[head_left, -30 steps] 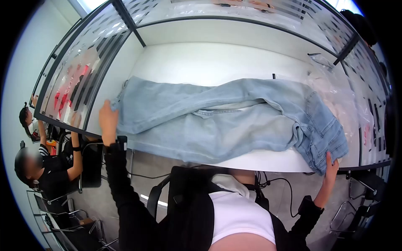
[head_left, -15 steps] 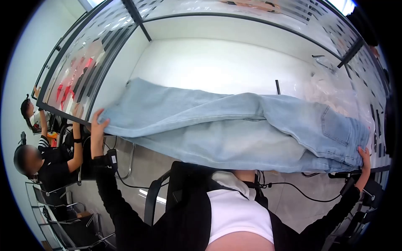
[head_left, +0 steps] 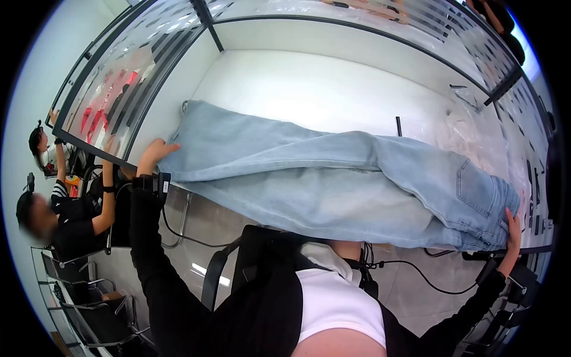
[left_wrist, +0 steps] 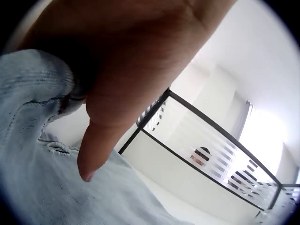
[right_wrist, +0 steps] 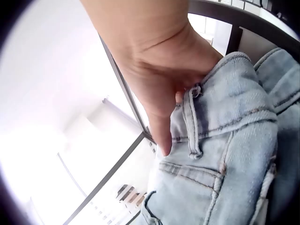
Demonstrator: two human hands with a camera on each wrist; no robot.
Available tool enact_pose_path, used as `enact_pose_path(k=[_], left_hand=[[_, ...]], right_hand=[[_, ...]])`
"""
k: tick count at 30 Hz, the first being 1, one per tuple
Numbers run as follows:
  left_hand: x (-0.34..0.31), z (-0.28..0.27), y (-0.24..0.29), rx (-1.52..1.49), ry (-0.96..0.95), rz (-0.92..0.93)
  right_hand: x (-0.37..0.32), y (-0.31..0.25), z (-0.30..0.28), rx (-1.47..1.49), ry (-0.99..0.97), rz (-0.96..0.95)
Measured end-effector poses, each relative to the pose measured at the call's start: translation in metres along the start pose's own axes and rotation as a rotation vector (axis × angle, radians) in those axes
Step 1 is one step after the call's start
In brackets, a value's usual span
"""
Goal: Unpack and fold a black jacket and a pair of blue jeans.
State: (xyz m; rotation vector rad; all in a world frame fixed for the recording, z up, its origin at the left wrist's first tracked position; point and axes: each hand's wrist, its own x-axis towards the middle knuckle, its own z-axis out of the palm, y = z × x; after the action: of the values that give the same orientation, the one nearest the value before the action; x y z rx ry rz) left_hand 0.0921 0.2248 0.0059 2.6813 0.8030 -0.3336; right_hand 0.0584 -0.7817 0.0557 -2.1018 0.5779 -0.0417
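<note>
Light-blue jeans (head_left: 285, 178) lie stretched lengthwise across the white table, with the waist at the right and the leg ends at the left. In the head view my left hand (head_left: 156, 156) grips the hem at the left end. Its thumb (left_wrist: 101, 150) lies along the denim in the left wrist view, while the other fingers are hidden at the fold. My right hand (head_left: 513, 231) holds the waistband at the far right. Close up, the right thumb (right_wrist: 161, 133) lies over the waistband beside a belt loop (right_wrist: 193, 124), and the remaining fingers are mostly hidden behind the cloth.
Clear plastic packaging (head_left: 467, 128) lies at the table's back right, near a thin black strip (head_left: 398, 126). Black-framed partitions (head_left: 351, 22) edge the table. Another person (head_left: 74, 223) sits at the left. A black chair (head_left: 250, 256) and cables (head_left: 428, 284) are below the front edge.
My right hand has moved right, drawing the bunched waist out flatter. The left hand went left and down with the hem, then came back up and a little right.
</note>
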Motion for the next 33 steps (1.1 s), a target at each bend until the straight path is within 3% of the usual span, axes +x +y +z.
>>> enact_pose_path(k=[6,9,11,13,15,19,20,23,24,27,28,31,32,33], left_hand=[[0.001,0.009,-0.002,0.058,0.127,0.013],[0.009,-0.003,-0.01,-0.365,0.178,0.372],[0.006,-0.023,0.004,-0.322,0.346,0.614],[-0.003,-0.049,0.011,-0.391,0.413,0.613],[0.005,-0.074,-0.016,-0.343,0.496,0.552],[-0.02,-0.079,-0.04,-0.599,0.703,0.543],[-0.039,-0.075,-0.026,-0.577,0.735,0.548],[-0.048,-0.073,-0.035,-0.447,0.766,0.538],[-0.053,-0.073,-0.035,-0.377,0.731,0.566],[-0.043,-0.068,-0.041,-0.346,0.632,0.565],[-0.038,-0.067,-0.044,-0.202,0.603,0.655],[-0.041,-0.058,-0.027,0.018,0.34,0.574],[-0.041,-0.054,-0.017,0.088,0.274,0.571],[-0.045,-0.044,-0.01,0.274,0.32,0.563]], right_hand=[[-0.007,-0.023,0.019,-0.265,0.095,-0.098],[0.025,-0.019,-0.003,-0.235,0.072,-0.18],[0.035,-0.055,-0.019,-0.36,0.114,-0.068],[0.033,-0.094,-0.027,-0.292,0.144,-0.144],[0.026,-0.108,-0.04,-0.224,0.232,-0.182],[0.021,-0.091,-0.077,-0.258,0.146,-0.197],[0.016,-0.085,-0.069,-0.37,0.382,-0.288],[0.028,-0.07,-0.096,-0.837,0.326,-0.283],[0.025,-0.069,-0.095,-0.862,0.307,-0.254],[0.013,-0.046,-0.071,-1.141,0.599,-0.476],[0.006,-0.048,-0.06,-1.123,0.563,-0.429],[0.007,-0.021,-0.042,-1.28,0.595,-0.473],[-0.004,-0.036,-0.021,-1.251,0.505,-0.33],[-0.005,-0.032,-0.019,-1.233,0.488,-0.339]])
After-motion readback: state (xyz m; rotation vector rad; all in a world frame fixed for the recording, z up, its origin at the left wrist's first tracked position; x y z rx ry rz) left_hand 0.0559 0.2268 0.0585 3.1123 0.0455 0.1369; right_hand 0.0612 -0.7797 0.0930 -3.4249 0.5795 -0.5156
